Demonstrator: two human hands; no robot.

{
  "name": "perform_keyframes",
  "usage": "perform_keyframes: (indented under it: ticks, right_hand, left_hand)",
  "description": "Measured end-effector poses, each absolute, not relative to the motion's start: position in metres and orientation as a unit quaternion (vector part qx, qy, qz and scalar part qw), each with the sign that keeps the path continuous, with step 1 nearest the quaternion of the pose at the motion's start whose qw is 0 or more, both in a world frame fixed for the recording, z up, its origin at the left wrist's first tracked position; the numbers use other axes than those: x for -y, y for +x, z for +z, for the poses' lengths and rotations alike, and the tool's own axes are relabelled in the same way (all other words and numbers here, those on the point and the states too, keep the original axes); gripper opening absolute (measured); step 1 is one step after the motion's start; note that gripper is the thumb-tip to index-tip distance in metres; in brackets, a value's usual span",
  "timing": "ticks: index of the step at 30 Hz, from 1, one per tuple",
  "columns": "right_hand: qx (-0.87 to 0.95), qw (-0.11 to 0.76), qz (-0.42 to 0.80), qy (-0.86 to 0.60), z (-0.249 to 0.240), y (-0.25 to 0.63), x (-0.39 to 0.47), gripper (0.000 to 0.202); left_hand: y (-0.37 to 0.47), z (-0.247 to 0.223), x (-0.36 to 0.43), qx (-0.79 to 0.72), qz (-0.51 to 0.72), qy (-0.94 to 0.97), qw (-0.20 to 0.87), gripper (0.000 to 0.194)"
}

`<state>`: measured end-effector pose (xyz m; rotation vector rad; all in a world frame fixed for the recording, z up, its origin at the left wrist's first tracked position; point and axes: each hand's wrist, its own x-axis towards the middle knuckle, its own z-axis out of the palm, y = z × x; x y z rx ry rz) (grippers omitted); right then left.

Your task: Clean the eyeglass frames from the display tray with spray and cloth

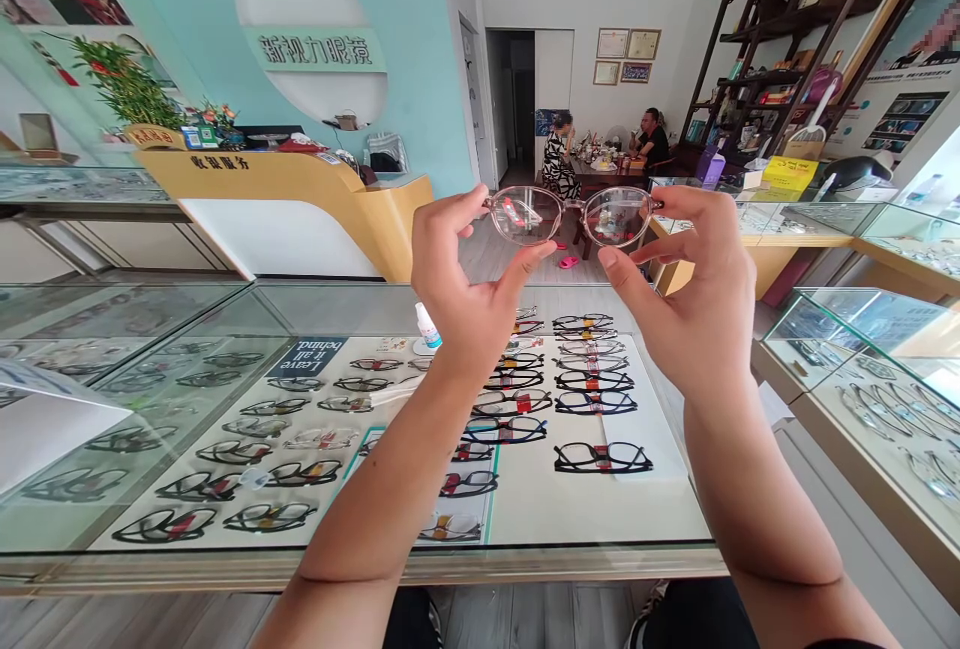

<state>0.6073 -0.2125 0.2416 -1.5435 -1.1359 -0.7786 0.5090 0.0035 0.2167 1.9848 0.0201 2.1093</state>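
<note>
A pair of eyeglasses [573, 205] with thin, pinkish clear rims and round lenses is held up in front of me, above the glass display case [600, 514]. My left hand [472, 274] grips its left end between thumb and fingers, the thumb close to the lower rim of the left lens. At the other end, my right hand [690, 294] pinches the frame near the hinge, with its thumb by the right lens. The temples can hardly be made out. Under my arms, rows of eyeglass frames [604, 457] lie inside the case.
A small white bottle [428, 326] stands at the case's far side. To the right is another glass case [885, 399] with frames. A wood-trimmed counter [300, 219] is at the back left. Two people sit at a table [600, 166] far back, near dark shelves [780, 29].
</note>
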Motion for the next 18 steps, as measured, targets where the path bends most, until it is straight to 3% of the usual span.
perform_keyframes:
  ticks: [7,18]
  right_hand:
    - [0.475,0.503,-0.34,-0.637,0.241,0.6066,0.2122,0.052]
    - [0.474,0.488,-0.334,-0.652,0.2419,0.6079,0.2119,0.049]
  left_hand:
    - [0.5119,0.218,-0.0014,-0.028,0.717,0.686,0.12,0.075]
    - [0.5051,0.219,-0.0011,-0.044,0.716,0.688,0.111,0.081]
